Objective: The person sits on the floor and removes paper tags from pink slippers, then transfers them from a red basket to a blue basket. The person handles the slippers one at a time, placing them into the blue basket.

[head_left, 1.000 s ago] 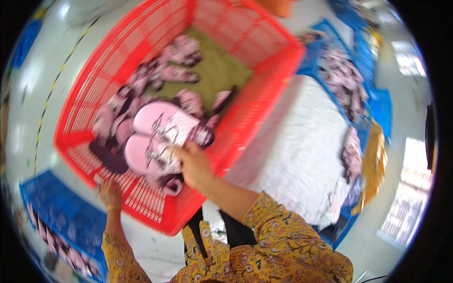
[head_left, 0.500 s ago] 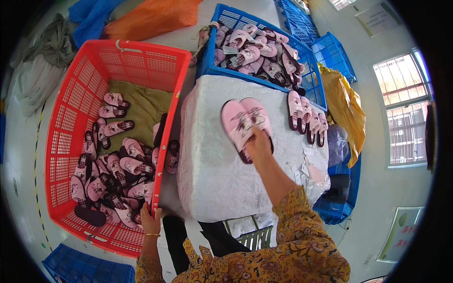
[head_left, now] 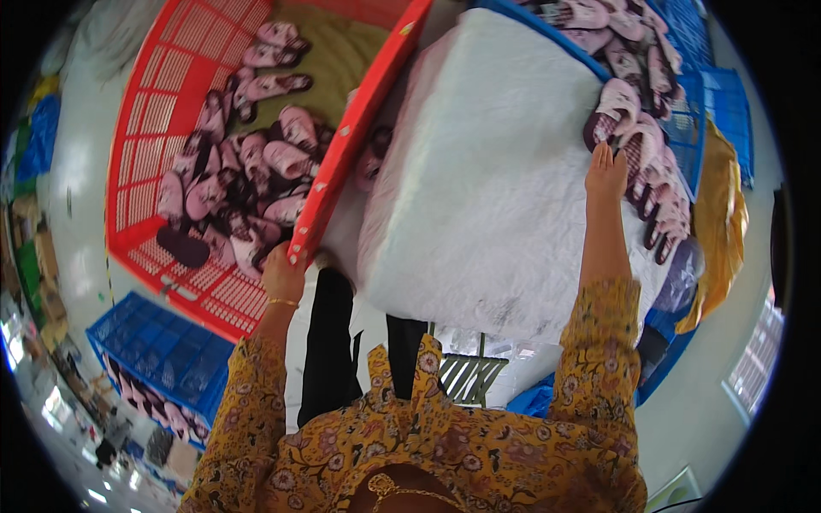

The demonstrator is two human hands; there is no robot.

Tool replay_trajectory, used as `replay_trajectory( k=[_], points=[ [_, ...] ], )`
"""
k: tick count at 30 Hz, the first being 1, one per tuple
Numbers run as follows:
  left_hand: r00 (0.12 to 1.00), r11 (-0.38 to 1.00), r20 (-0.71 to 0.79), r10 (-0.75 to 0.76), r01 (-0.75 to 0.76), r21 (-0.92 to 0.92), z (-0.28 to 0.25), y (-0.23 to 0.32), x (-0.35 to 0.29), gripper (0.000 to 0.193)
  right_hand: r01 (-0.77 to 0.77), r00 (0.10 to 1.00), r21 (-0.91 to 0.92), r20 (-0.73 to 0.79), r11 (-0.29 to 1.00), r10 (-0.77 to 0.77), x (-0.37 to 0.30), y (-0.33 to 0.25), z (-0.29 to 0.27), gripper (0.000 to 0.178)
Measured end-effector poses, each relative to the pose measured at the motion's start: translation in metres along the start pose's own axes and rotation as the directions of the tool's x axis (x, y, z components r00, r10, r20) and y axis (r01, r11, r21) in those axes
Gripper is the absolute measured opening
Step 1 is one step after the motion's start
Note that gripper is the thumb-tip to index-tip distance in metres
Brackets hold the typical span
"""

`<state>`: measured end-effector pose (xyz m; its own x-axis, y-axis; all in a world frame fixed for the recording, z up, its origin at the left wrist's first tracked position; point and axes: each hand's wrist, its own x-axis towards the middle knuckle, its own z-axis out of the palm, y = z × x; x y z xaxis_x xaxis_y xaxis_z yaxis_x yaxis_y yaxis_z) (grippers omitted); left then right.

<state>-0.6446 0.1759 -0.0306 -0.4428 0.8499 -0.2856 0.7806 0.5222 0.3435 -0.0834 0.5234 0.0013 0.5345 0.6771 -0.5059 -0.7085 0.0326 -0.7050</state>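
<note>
My right hand (head_left: 606, 171) reaches to the far right of a white-wrapped surface (head_left: 479, 171). Its fingers lie stretched out and close together against the heel end of a pink slipper (head_left: 617, 104) with a dark checked insole. That slipper is at the near left end of a row of pink slippers (head_left: 654, 175) beside a blue crate (head_left: 547, 32). At the near corner of a big red crate (head_left: 338, 141), my left hand (head_left: 282, 272) is closed on the rim; part of its fingers is hidden. Many pink slippers (head_left: 256, 158) lie jumbled inside the red crate.
More slippers fill the blue crate at the upper right. A yellow sheet (head_left: 718, 222) hangs past the row. Low on the left stands another blue crate (head_left: 158, 346), with slippers beside it. A green slatted stool (head_left: 473, 378) is near my legs.
My right hand has carried the pair of slippers from mid-surface rightward to the row. My left hand stays on the red crate's rim. The view has tilted and shifted.
</note>
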Motion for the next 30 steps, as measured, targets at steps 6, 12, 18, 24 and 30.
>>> replay_trajectory(
  k=[6,12,18,24,30],
  points=[
    [1.000,1.000,-0.013,-0.015,0.015,-0.019,-0.019,0.004,-0.008,0.036,-0.449,0.633,-0.483,0.422,0.752,0.649,-0.283,0.077,0.008,0.023],
    [0.997,0.981,-0.023,0.067,-0.070,-0.178,-0.020,0.003,-0.010,0.044,-0.422,0.706,-0.633,0.221,0.650,0.673,-0.363,0.275,0.019,0.027],
    [0.995,0.994,-0.089,0.038,-0.047,-0.100,-0.038,-0.043,-0.064,0.060,-0.150,0.826,-0.980,-0.050,0.133,0.562,-0.267,0.466,-0.064,0.031],
    [0.990,0.989,0.115,-0.076,0.090,-0.120,-0.033,-0.093,-0.085,0.067,0.219,0.885,-0.909,0.032,-0.354,0.465,-0.205,0.561,-0.119,0.028],
    [0.992,0.990,0.105,-0.069,0.081,-0.113,-0.032,-0.094,-0.078,0.048,0.347,0.876,-0.799,0.089,-0.491,0.475,-0.153,0.636,-0.149,0.025]
  ],
)
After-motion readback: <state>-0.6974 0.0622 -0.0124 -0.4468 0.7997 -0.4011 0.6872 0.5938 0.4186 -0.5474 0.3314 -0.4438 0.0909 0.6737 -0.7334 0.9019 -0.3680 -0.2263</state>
